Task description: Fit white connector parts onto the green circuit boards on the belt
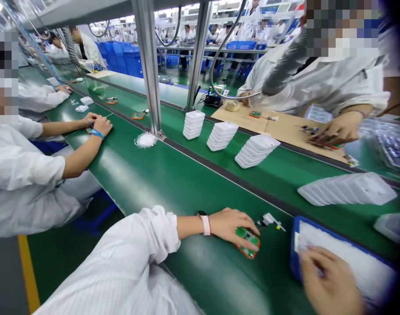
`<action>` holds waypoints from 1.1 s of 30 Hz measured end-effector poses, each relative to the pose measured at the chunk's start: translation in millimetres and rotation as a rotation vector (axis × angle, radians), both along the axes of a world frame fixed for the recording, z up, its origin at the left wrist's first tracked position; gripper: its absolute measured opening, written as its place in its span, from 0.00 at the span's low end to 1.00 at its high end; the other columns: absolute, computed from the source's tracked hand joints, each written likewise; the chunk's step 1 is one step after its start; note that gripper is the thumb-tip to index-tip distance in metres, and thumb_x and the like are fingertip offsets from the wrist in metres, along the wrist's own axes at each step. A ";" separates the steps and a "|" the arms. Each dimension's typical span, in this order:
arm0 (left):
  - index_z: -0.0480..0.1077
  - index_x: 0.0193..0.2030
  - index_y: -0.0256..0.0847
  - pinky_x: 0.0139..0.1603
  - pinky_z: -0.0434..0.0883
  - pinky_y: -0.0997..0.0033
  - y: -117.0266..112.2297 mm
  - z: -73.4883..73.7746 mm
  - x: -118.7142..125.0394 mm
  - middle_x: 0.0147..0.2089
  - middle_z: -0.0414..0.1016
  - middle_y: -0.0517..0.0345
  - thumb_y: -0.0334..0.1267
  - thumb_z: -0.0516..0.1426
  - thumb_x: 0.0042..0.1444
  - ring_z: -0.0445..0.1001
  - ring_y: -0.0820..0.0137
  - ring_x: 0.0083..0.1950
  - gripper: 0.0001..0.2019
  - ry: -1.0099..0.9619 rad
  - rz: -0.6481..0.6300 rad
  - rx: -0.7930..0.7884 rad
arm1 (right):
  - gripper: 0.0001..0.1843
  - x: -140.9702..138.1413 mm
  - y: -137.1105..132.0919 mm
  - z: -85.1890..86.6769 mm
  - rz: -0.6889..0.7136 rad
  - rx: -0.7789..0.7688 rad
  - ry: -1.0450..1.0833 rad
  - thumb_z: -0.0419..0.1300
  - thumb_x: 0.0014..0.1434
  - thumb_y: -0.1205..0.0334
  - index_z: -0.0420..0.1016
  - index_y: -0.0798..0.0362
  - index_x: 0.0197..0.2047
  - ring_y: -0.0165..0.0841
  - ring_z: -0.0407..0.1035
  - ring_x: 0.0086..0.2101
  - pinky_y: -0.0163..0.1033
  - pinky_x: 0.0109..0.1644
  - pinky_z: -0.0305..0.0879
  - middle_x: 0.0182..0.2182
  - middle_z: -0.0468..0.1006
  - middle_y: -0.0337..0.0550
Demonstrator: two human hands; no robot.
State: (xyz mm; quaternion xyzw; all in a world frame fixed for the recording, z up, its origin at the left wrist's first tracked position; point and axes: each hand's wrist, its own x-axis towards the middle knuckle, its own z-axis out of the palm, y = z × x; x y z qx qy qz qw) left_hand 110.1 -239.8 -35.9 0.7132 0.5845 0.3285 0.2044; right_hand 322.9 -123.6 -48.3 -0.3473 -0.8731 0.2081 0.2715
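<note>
My left hand (pixel 231 223) rests on the green bench, thumb and fingers gripping a green circuit board (pixel 247 239) in an orange frame. Just beyond its fingertips lies a small white-and-black part (pixel 268 220) with a yellow tip. Over the near left side of a blue tray (pixel 296 258) with white contents, my right hand (pixel 331 280) is blurred, its fingers curled and pressed together. A small dark thing shows between those fingers, too unclear to name.
Stacks of white plastic trays (pixel 257 151) stand along the conveyor beyond the bench. A metal post (pixel 147 65) rises near a small pile of white bits (pixel 145 140). Co-workers sit at left and across; one co-worker's hand (pixel 341 127) works on a brown board.
</note>
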 end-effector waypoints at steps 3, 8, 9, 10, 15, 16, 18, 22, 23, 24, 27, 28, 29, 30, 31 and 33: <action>0.74 0.39 0.40 0.51 0.66 0.74 10.8 4.2 4.8 0.46 0.77 0.56 0.40 0.57 0.58 0.73 0.70 0.49 0.07 -0.168 0.034 -0.008 | 0.16 -33.5 -22.2 0.9 0.077 -0.011 0.139 0.49 0.59 0.48 0.67 0.50 0.30 0.42 0.66 0.41 0.51 0.48 0.64 0.35 0.70 0.50; 0.75 0.33 0.37 0.47 0.69 0.72 14.4 3.9 5.8 0.38 0.79 0.54 0.34 0.57 0.56 0.75 0.68 0.42 0.06 -0.291 0.111 -0.052 | 0.11 -56.7 -45.1 7.5 0.079 -0.185 0.213 0.49 0.59 0.55 0.66 0.50 0.29 0.39 0.65 0.41 0.48 0.48 0.62 0.35 0.68 0.47; 0.75 0.32 0.36 0.46 0.69 0.71 14.6 2.4 4.2 0.38 0.79 0.54 0.33 0.57 0.55 0.75 0.68 0.41 0.06 -0.318 0.121 -0.048 | 0.11 -56.8 -45.8 7.9 0.088 -0.208 0.229 0.49 0.60 0.55 0.65 0.50 0.29 0.39 0.65 0.41 0.47 0.48 0.62 0.35 0.68 0.47; 0.75 0.32 0.36 0.46 0.69 0.71 14.9 0.7 2.4 0.38 0.79 0.54 0.33 0.57 0.55 0.75 0.69 0.41 0.05 -0.339 0.102 -0.046 | 0.11 -56.2 -46.0 7.7 0.094 -0.231 0.237 0.49 0.60 0.56 0.66 0.50 0.29 0.38 0.64 0.41 0.47 0.49 0.62 0.35 0.67 0.47; 0.75 0.29 0.37 0.45 0.68 0.69 13.5 -3.5 -2.1 0.36 0.78 0.55 0.31 0.58 0.53 0.74 0.69 0.40 0.04 -0.264 0.051 -0.025 | 0.09 -50.7 -47.8 1.9 0.109 -0.305 0.190 0.51 0.59 0.58 0.66 0.51 0.29 0.39 0.63 0.44 0.48 0.52 0.59 0.39 0.66 0.47; 0.75 0.29 0.38 0.46 0.67 0.68 12.2 -3.4 -1.7 0.36 0.78 0.56 0.31 0.58 0.53 0.74 0.68 0.40 0.04 -0.220 0.045 -0.021 | 0.09 -49.9 -48.8 0.7 0.110 -0.310 0.176 0.51 0.58 0.59 0.66 0.51 0.29 0.39 0.63 0.45 0.48 0.52 0.59 0.39 0.66 0.47; 0.75 0.28 0.39 0.46 0.66 0.66 9.3 -3.4 -0.5 0.37 0.78 0.56 0.32 0.58 0.53 0.73 0.68 0.40 0.05 -0.135 0.042 -0.016 | 0.08 -48.6 -51.0 -1.0 0.118 -0.322 0.165 0.52 0.58 0.61 0.66 0.51 0.29 0.39 0.62 0.45 0.48 0.52 0.59 0.39 0.65 0.47; 0.75 0.30 0.40 0.46 0.64 0.65 3.3 -4.4 0.3 0.38 0.78 0.57 0.34 0.58 0.55 0.73 0.67 0.41 0.05 -0.049 0.044 -0.004 | 0.07 -48.5 -55.3 -1.5 0.138 -0.350 0.194 0.52 0.57 0.64 0.66 0.52 0.28 0.37 0.63 0.43 0.46 0.50 0.60 0.38 0.64 0.47; 0.75 0.30 0.40 0.46 0.64 0.65 2.2 -4.6 0.2 0.38 0.78 0.58 0.34 0.57 0.56 0.73 0.67 0.41 0.06 -0.042 0.043 -0.001 | 0.07 -49.0 -56.1 -1.3 0.140 -0.352 0.199 0.52 0.57 0.64 0.65 0.52 0.28 0.37 0.63 0.43 0.46 0.50 0.61 0.38 0.64 0.46; 0.74 0.30 0.40 0.46 0.64 0.66 1.5 -4.6 0.1 0.38 0.78 0.58 0.34 0.57 0.56 0.73 0.67 0.41 0.06 -0.040 0.046 -0.002 | 0.07 -49.6 -56.8 -1.2 0.139 -0.352 0.203 0.52 0.57 0.65 0.65 0.52 0.28 0.36 0.63 0.42 0.45 0.49 0.61 0.38 0.64 0.46; 0.74 0.29 0.39 0.45 0.64 0.67 2.0 -3.1 0.1 0.37 0.78 0.57 0.32 0.56 0.56 0.74 0.68 0.41 0.07 -0.052 0.069 -0.019 | 0.07 -51.8 -57.1 -1.7 0.122 -0.345 0.208 0.51 0.56 0.67 0.65 0.52 0.27 0.36 0.63 0.41 0.44 0.48 0.62 0.36 0.64 0.46; 0.74 0.29 0.39 0.44 0.65 0.67 3.0 -2.2 0.2 0.36 0.78 0.57 0.31 0.56 0.55 0.74 0.68 0.40 0.07 -0.055 0.076 -0.027 | 0.07 -52.5 -56.7 -2.1 0.116 -0.345 0.208 0.51 0.56 0.67 0.64 0.52 0.27 0.36 0.63 0.41 0.44 0.47 0.62 0.36 0.64 0.45; 0.74 0.29 0.39 0.44 0.65 0.68 4.2 -1.3 0.3 0.36 0.78 0.57 0.31 0.56 0.55 0.75 0.68 0.40 0.07 -0.057 0.078 -0.035 | 0.07 -53.0 -56.0 -2.5 0.111 -0.347 0.206 0.51 0.56 0.68 0.64 0.52 0.26 0.35 0.63 0.40 0.43 0.47 0.62 0.35 0.64 0.45; 0.74 0.28 0.39 0.43 0.65 0.68 5.4 -0.6 0.2 0.35 0.78 0.57 0.30 0.56 0.54 0.75 0.68 0.39 0.07 -0.058 0.075 -0.043 | 0.07 -53.5 -55.3 -2.9 0.108 -0.349 0.200 0.52 0.55 0.68 0.64 0.51 0.26 0.35 0.63 0.40 0.43 0.47 0.62 0.35 0.64 0.45; 0.74 0.28 0.39 0.42 0.66 0.69 6.6 -0.2 0.0 0.34 0.78 0.57 0.29 0.56 0.53 0.75 0.69 0.38 0.07 -0.064 0.068 -0.052 | 0.07 -54.0 -54.6 -3.1 0.106 -0.353 0.194 0.52 0.55 0.69 0.64 0.52 0.26 0.35 0.63 0.39 0.43 0.46 0.62 0.35 0.64 0.45; 0.74 0.27 0.38 0.41 0.67 0.71 8.2 -0.6 -1.2 0.33 0.78 0.57 0.28 0.57 0.52 0.75 0.69 0.37 0.06 -0.092 0.053 -0.061 | 0.08 -54.5 -53.6 -2.8 0.104 -0.362 0.180 0.52 0.55 0.69 0.64 0.52 0.25 0.34 0.63 0.38 0.42 0.45 0.62 0.34 0.64 0.44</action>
